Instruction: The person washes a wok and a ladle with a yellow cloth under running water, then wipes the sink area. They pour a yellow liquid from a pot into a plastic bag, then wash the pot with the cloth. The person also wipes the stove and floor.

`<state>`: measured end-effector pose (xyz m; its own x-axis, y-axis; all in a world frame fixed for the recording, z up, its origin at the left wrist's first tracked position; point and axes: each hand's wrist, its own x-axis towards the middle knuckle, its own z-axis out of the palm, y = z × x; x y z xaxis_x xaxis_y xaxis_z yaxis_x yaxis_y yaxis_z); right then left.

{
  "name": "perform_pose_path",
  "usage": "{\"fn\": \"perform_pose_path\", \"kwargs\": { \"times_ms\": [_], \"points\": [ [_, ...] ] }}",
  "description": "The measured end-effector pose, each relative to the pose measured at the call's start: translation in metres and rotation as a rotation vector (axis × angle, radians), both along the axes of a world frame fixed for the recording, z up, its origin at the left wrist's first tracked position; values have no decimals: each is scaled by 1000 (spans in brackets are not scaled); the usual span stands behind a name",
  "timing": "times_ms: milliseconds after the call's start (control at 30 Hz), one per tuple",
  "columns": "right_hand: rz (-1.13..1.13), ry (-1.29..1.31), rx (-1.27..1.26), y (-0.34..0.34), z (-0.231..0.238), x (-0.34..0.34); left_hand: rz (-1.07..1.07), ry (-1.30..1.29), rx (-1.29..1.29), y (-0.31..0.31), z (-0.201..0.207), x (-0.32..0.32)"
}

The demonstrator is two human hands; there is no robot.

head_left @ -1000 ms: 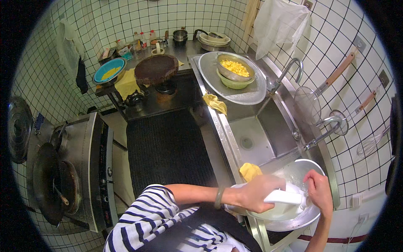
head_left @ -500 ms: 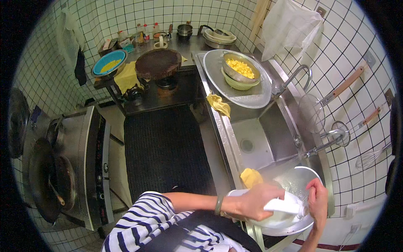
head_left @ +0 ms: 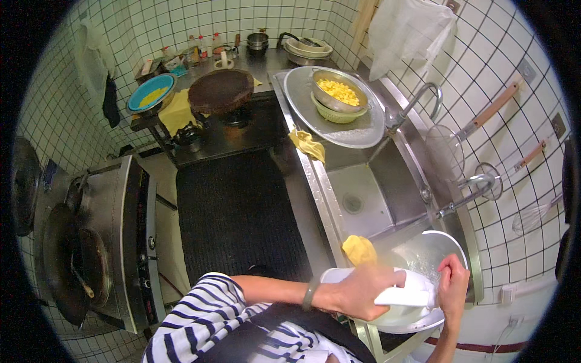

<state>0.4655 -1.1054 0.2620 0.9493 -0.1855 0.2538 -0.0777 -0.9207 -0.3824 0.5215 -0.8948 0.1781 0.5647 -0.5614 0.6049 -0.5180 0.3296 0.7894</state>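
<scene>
A large white basin (head_left: 455, 242) sits over the near end of the sink, wet and glossy inside. My left hand (head_left: 362, 293) is closed on a white handled piece (head_left: 404, 296) in the basin's mouth; its full shape is hidden by the hand. At the basin's right side, my right hand (head_left: 452, 283) has curled fingers on the rim, close to the far end of the handled piece. Just beyond my left hand lies a yellow cloth (head_left: 359, 249) on the sink edge.
Beyond the basin are the steel sink (head_left: 358, 187) and curved tap (head_left: 431, 91). A round metal tray (head_left: 296, 91) carries a bowl of yellow pieces (head_left: 339, 92). Another yellow cloth (head_left: 307, 145) drapes the edge. A stove (head_left: 130, 242) stands left, a dark round board (head_left: 221, 91) farther off.
My left hand and the white handled piece have shifted slightly left. The right hand stays at the basin's rim. The whole view has moved a little.
</scene>
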Motion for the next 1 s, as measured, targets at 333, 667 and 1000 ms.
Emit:
{"fn": "perform_pose_path", "kwargs": {
  "times_ms": [333,667,1000],
  "points": [
    [-33,0,12,1,0,-3,32,27,17,-4,2,2],
    [-128,90,62,3,9,-7,-65,68,42,-3,5,11],
    [-70,40,163,-36,-21,-7,38,-58,236,-23,6,15]
  ]
}}
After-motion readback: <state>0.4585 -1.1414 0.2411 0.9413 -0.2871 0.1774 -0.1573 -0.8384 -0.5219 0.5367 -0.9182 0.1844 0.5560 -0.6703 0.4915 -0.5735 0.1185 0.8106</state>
